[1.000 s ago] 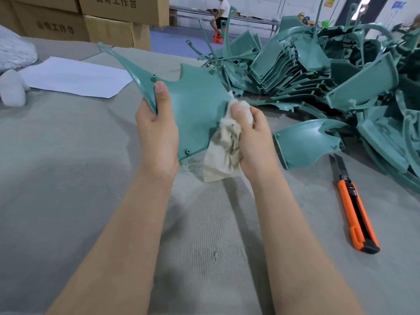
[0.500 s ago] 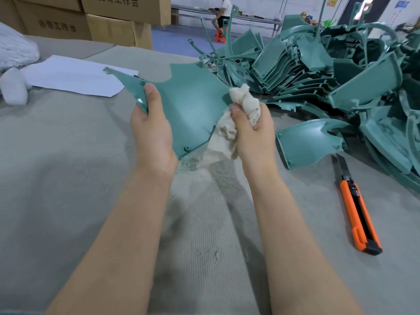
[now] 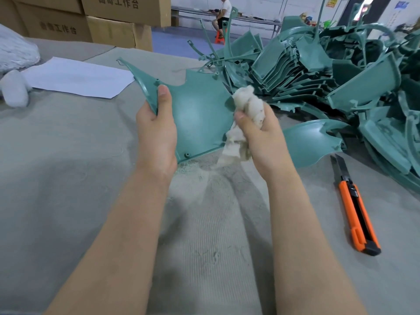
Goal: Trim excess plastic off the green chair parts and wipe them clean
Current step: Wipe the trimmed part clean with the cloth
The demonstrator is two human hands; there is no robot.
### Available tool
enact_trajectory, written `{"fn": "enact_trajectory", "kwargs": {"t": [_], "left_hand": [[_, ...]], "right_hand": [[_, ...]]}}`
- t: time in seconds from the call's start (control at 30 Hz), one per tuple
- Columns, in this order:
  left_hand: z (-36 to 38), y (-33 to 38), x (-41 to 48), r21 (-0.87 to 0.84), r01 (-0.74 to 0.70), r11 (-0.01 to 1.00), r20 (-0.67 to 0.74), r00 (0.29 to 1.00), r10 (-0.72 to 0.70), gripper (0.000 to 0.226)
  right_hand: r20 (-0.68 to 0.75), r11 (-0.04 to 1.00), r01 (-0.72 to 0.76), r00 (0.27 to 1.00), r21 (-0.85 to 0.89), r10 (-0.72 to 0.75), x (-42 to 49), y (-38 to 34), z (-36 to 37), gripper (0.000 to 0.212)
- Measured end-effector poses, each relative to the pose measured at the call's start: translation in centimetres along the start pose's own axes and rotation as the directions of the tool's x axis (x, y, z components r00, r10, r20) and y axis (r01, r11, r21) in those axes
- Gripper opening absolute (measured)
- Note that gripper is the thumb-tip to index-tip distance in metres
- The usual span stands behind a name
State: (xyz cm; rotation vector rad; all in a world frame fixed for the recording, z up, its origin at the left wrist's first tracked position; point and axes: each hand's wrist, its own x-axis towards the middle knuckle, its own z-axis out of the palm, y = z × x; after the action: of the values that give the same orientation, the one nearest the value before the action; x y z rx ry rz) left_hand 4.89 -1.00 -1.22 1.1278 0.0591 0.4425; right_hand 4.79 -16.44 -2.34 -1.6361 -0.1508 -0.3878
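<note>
Left hand (image 3: 156,130) grips green chair part (image 3: 200,117) at left edge, thumb on face. Right hand (image 3: 261,137) fingers clenched round dirty rag (image 3: 247,110), pressed to part's right edge. Orange knife (image 3: 356,208) lies right of part, apart.

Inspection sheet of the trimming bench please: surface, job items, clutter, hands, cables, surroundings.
Surface: grey fabric-covered table, fine shavings at centre.
Job's things: green chair part held over the table; rag against its right side; orange utility knife on the table at right, blade out; second green part beside the right hand; pile of green parts far right.
Clutter: white paper sheet and white bundle far left.
Hands: left hand grips the part's left edge, thumb on its face; right hand holds the rag.
Cables: nothing seen.
Surroundings: cardboard boxes behind the table; seated person at a far bench.
</note>
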Motion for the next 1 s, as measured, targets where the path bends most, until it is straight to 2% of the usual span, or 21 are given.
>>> {"fn": "enact_trajectory", "kwargs": {"t": [0.03, 0.1, 0.2, 0.27, 0.37, 0.43, 0.53, 0.57, 0.63, 0.73, 0.8, 0.9, 1.0], "left_hand": [[0.0, 0.0, 0.0, 0.001, 0.001, 1.0, -0.005, 1.0, -0.001, 0.021], [0.0, 0.1, 0.0, 0.005, 0.008, 1.0, -0.015, 1.0, -0.008, 0.021], [0.2, 0.2, -0.2, 0.013, -0.008, 1.0, -0.003, 1.0, 0.008, 0.02], [0.2, 0.2, -0.3, 0.008, -0.02, 1.0, 0.019, 1.0, 0.02, 0.021], [0.2, 0.2, -0.3, 0.009, -0.05, 0.999, 0.015, 0.999, 0.049, 0.021], [0.1, 0.3, -0.2, 0.009, -0.069, 0.998, -0.043, 0.997, 0.069, 0.021], [-0.3, 0.4, 0.0, 0.004, -0.076, 0.997, -0.113, 0.991, 0.076, 0.023], [-0.4, 0.4, 0.0, 0.001, -0.077, 0.997, -0.118, 0.99, 0.077, 0.023], [-0.3, 0.4, 0.0, 0.006, -0.078, 0.997, -0.113, 0.991, 0.078, 0.023], [0.1, 0.3, -0.2, -0.017, -0.07, 0.997, -0.076, 0.995, 0.068, 0.024], [0.1, 0.3, -0.1, -0.019, -0.064, 0.998, -0.057, 0.996, 0.062, 0.023], [-0.3, 0.3, 0.2, -0.022, -0.034, 0.999, -0.047, 0.998, 0.033, 0.022], [-0.6, 0.3, 0.3, 0.003, 0.012, 1.0, -0.045, 0.999, -0.012, 0.023]], "right_hand": [[0.003, 0.994, 0.028, 1.0, -0.102, -0.028, 0.1, 0.1, 0.1, 0.013], [-0.082, 0.963, 0.062, 0.993, -0.263, -0.086, 0.2, -0.1, 0.6, 0.005], [-0.203, 0.942, 0.029, 0.974, -0.336, -0.102, 0.3, 0.1, 1.1, 0.031], [-0.263, 0.968, -0.026, 0.964, -0.249, -0.042, 0.1, 0.2, 1.4, 0.04], [-0.281, 0.987, -0.151, 0.946, 0.053, 0.16, -0.2, 0.1, 1.6, 0.044], [-0.159, 0.962, -0.218, 0.956, 0.166, 0.245, -0.2, 0.0, 1.5, 0.035], [0.052, 0.948, -0.217, 0.976, 0.235, 0.21, -0.2, 0.2, 1.6, 0.006], [0.072, 0.945, -0.207, 0.978, 0.253, 0.195, -0.2, 0.1, 1.7, 0.007], [0.046, 0.964, -0.168, 0.986, 0.205, 0.162, 0.0, 0.1, 1.6, 0.01], [-0.065, 0.997, -0.077, 0.995, 0.01, 0.077, 0.0, 0.1, 1.2, 0.012], [-0.114, 0.995, -0.084, 0.991, -0.059, 0.077, 0.1, 0.1, 1.0, 0.029], [-0.12, 0.98, -0.088, 0.99, -0.177, 0.068, 0.0, 0.0, 1.1, 0.035], [-0.179, 0.978, -0.086, 0.983, -0.191, 0.051, -0.3, -0.1, 1.4, 0.046]]}}
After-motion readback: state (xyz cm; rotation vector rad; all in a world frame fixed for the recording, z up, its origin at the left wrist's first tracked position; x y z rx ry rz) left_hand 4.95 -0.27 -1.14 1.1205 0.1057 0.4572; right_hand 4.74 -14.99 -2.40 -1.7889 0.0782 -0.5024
